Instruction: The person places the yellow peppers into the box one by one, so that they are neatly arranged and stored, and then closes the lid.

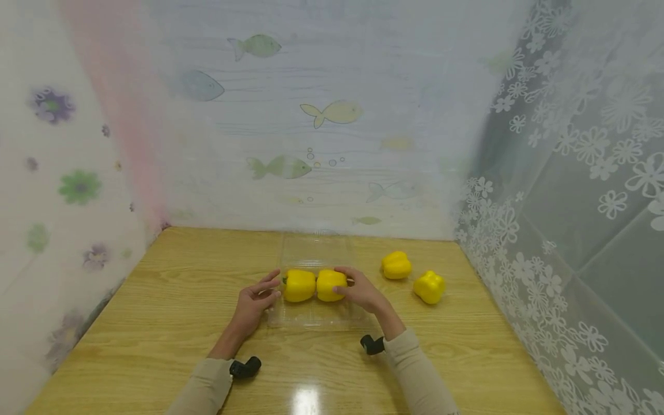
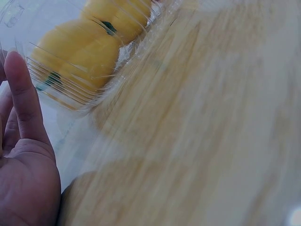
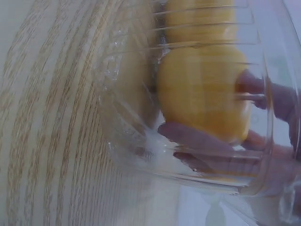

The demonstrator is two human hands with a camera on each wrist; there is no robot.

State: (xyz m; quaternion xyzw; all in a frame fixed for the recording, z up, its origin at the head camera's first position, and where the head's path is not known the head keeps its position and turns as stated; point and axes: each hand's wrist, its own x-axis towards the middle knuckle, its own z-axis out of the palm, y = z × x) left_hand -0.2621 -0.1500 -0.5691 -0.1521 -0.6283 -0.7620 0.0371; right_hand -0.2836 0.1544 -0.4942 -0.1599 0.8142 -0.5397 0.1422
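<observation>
Two yellow bell peppers sit side by side in a clear plastic clamshell box (image 1: 311,321) whose lid (image 1: 316,251) is folded back. My right hand (image 1: 361,291) reaches into the box and grips the right bell pepper (image 1: 328,286), fingers and thumb on either side of it. Through the clear wall, the right wrist view shows those fingertips (image 3: 188,134) around the pepper (image 3: 202,89). The left bell pepper (image 1: 300,286) has its green stem toward my left hand (image 1: 252,305). That hand is at the box's left wall, its fingers fairly straight in the left wrist view.
Two more yellow bell peppers, one farther back (image 1: 396,266) and one nearer (image 1: 429,287), lie on the wooden table (image 1: 171,323) right of the box. Behind stands a wall (image 1: 332,69) with fish drawings; patterned side panels flank the table.
</observation>
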